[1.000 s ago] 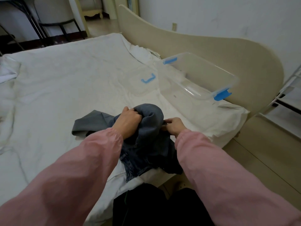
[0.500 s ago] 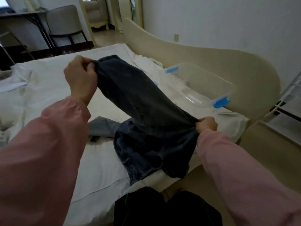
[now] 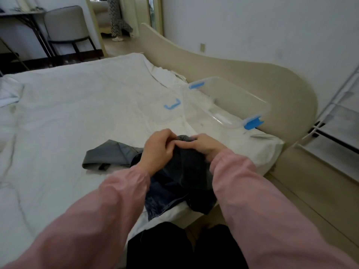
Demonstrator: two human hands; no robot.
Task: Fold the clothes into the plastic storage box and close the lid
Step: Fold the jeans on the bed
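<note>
- Both hands are close together at the centre of the frame: the left hand (image 3: 157, 150) and right hand (image 3: 206, 145) have their fingers curled round a bunched end of the dark jeans (image 3: 182, 177), and their fingertips look to be touching
- Most of the jeans lie crumpled below the hands, and one part hangs over the near edge of the bed (image 3: 68, 113) at lower centre; if the grip loosens, that hanging weight could pull the whole garment to the floor
- A grey garment (image 3: 110, 156) lies just left of the jeans and seems to touch them, so a lift or a shake could drag it along
- Folded from this bunch, the denim would likely turn out lumpy and sit badly in the box
- The clear plastic storage box (image 3: 229, 101) sits right of centre against the headboard (image 3: 281, 90), apparently tilted, and nothing shows inside it
- Its lid (image 3: 172, 104) lies flat on the sheet just left of the box; being clear, it is easy to miss and could be covered or pressed on
- A wide stretch of sheet to the left gives room to spread the jeans; on the right the headboard and the corner of the bed close things in
</note>
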